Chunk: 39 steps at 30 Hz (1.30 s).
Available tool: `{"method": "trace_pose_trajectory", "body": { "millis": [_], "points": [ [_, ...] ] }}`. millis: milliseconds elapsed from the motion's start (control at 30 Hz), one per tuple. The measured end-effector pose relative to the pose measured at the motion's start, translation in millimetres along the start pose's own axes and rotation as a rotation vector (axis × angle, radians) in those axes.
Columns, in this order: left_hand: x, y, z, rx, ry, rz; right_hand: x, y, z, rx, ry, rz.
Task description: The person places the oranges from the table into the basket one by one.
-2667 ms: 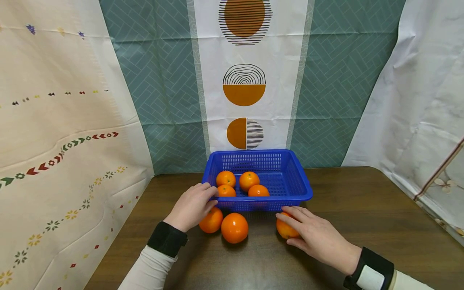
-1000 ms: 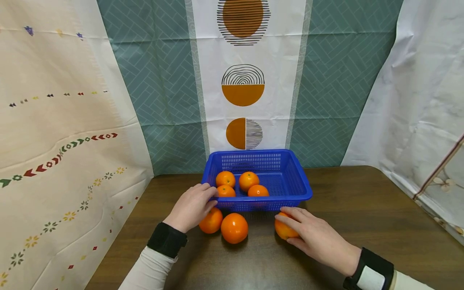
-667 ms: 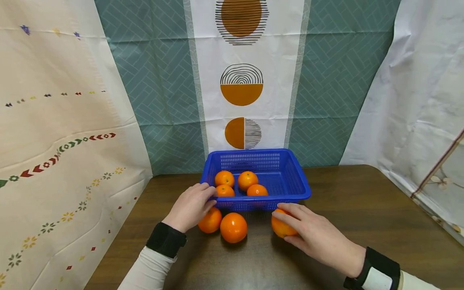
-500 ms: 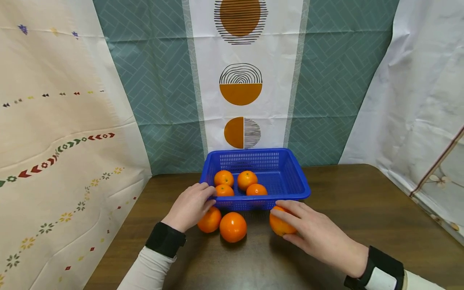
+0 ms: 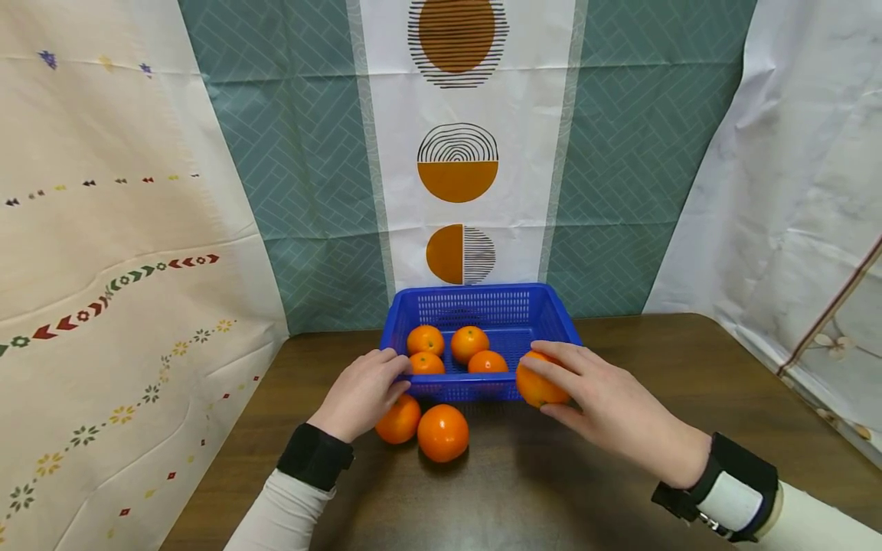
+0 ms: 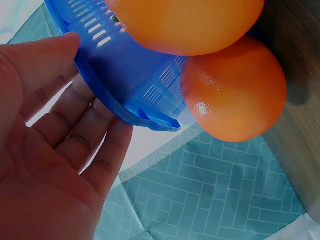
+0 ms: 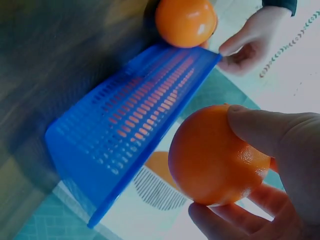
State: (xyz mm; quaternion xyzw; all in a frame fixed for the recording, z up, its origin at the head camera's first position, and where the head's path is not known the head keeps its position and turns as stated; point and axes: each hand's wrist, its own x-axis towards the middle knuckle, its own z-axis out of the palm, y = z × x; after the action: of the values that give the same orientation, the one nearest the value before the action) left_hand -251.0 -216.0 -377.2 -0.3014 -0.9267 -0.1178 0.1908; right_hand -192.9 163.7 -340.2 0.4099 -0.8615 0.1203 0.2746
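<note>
My right hand [image 5: 606, 398] grips an orange [image 5: 540, 380] at the front right of a blue plastic basket [image 5: 451, 378], level with its rim. In the right wrist view, the thumb and fingertips hold that orange [image 7: 217, 155] off the table, outside the basket wall [image 7: 75, 145]. At the basket's front left corner my left hand [image 5: 361, 392] pinches the rim, thumb on one face and fingers on the other in the left wrist view. Several oranges [image 5: 470, 344] lie inside the basket, towards its left. Two more oranges [image 5: 443, 433] rest on the table before it, one partly hidden by my left hand.
The basket stands on a dark wooden table [image 5: 482, 505], close to its back edge. Behind hangs a green and white patterned cloth [image 5: 310, 191]. An embroidered cream cloth [image 5: 124, 306] borders the left side, and a white cloth [image 5: 792, 191] the right.
My right hand has lifted its orange off the table and raised it to the basket's front rim. My left hand keeps its place on the basket, and the other oranges have not moved.
</note>
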Motion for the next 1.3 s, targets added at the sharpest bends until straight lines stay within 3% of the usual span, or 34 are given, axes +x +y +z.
{"method": "trace_pose_trajectory", "body": {
  "millis": [500,1300],
  "points": [
    [-0.4,-0.4,0.6,0.007,-0.004,-0.004,10.8,27.2,1.6,-0.015,-0.006,0.037],
    [1.5,0.3,0.1,-0.003,-0.016,-0.021,33.7,54.1,14.1,0.022,-0.144,0.163]
  ]
}}
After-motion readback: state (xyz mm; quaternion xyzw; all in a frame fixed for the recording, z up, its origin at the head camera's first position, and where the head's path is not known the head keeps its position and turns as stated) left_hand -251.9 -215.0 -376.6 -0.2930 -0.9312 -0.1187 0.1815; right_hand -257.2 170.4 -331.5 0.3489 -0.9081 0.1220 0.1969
